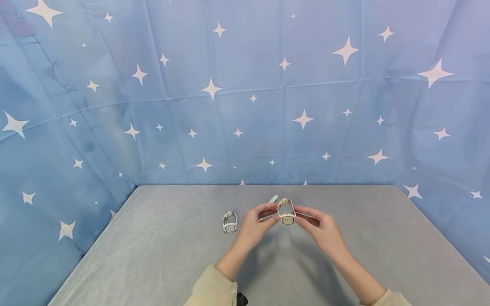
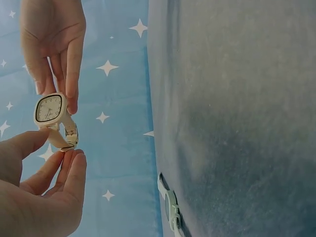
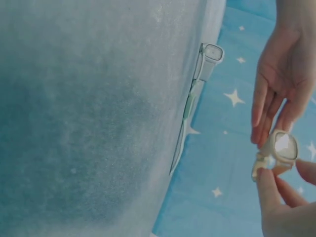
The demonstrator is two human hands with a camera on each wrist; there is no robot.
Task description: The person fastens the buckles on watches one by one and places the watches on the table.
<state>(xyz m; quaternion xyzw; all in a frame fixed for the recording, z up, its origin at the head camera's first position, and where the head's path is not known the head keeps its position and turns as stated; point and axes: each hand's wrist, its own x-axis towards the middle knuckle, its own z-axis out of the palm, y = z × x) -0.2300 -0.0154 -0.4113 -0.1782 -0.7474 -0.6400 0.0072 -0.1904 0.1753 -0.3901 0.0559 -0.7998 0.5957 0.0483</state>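
A cream square-faced wristwatch (image 1: 287,219) is held above the table with its strap closed in a loop and its dial toward me. My left hand (image 1: 252,225) pinches it from the left between thumb and fingers. From the other side, my right hand (image 1: 324,231) grips it the same way. The left wrist view shows the watch dial (image 2: 49,108) close up, with the left thumb beside the case and fingertips at the strap. In the right wrist view, glare covers part of the watch face (image 3: 285,146).
A white watch (image 1: 229,228) stands on the grey table (image 1: 172,255), left of my left hand. Behind that hand lies a pale strap (image 1: 273,199), partly hidden. A blue star-patterned cloth (image 1: 245,119) hangs behind the table and along its sides.
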